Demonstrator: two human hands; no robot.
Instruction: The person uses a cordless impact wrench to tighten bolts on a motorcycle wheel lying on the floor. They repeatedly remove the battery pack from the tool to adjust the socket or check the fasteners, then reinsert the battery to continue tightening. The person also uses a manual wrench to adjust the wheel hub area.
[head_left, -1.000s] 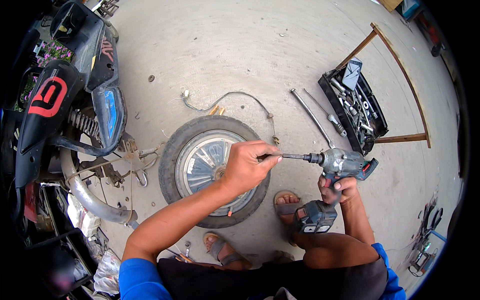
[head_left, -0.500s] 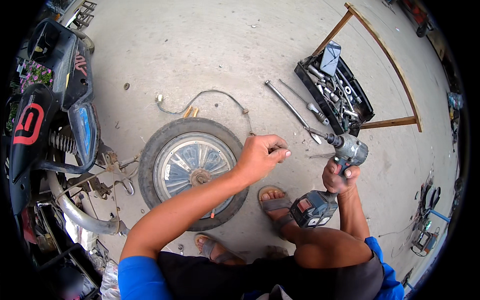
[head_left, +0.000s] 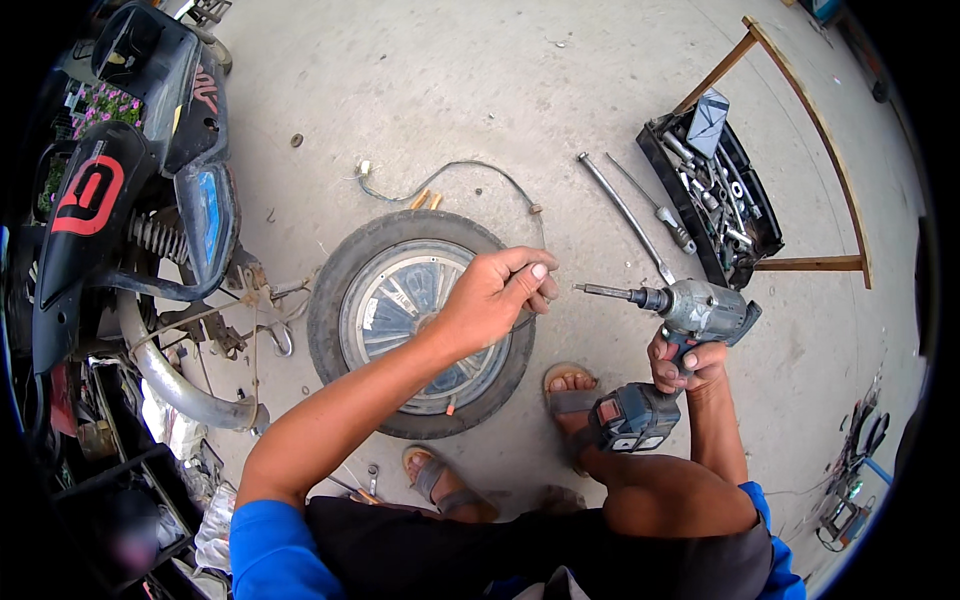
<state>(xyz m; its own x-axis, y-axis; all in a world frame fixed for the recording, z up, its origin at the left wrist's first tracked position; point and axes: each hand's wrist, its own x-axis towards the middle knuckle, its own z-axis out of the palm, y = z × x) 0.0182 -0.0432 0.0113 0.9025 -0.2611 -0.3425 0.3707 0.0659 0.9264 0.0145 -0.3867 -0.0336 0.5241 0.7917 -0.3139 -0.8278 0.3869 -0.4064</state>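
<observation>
My right hand (head_left: 690, 364) grips the handle of a cordless impact driver (head_left: 700, 308), with a finger near its trigger. A long bit (head_left: 606, 291) sits in its chuck and points left, towards my left hand, without touching it. My left hand (head_left: 497, 298) is closed, thumb against the curled fingers, above the right side of a wheel; whatever is pinched there is hidden. The wheel (head_left: 328, 325) lies flat on the ground, a black tyre around a grey metal hub. From its far side a cable (head_left: 478, 163) curves to a pale connector (head_left: 365, 168).
A black toolbox (head_left: 655, 165) full of sockets and wrenches stands far right, a phone (head_left: 708, 122) on it. Beside it lie a long metal bar (head_left: 620, 207) and a screwdriver (head_left: 676, 230). A wooden frame (head_left: 810, 265) is behind. A partly dismantled scooter (head_left: 90, 200) stands left.
The impact driver has turned, so its bit now points more directly at my left hand. My left hand remains closed over the wheel. The whole view has shifted slightly.
</observation>
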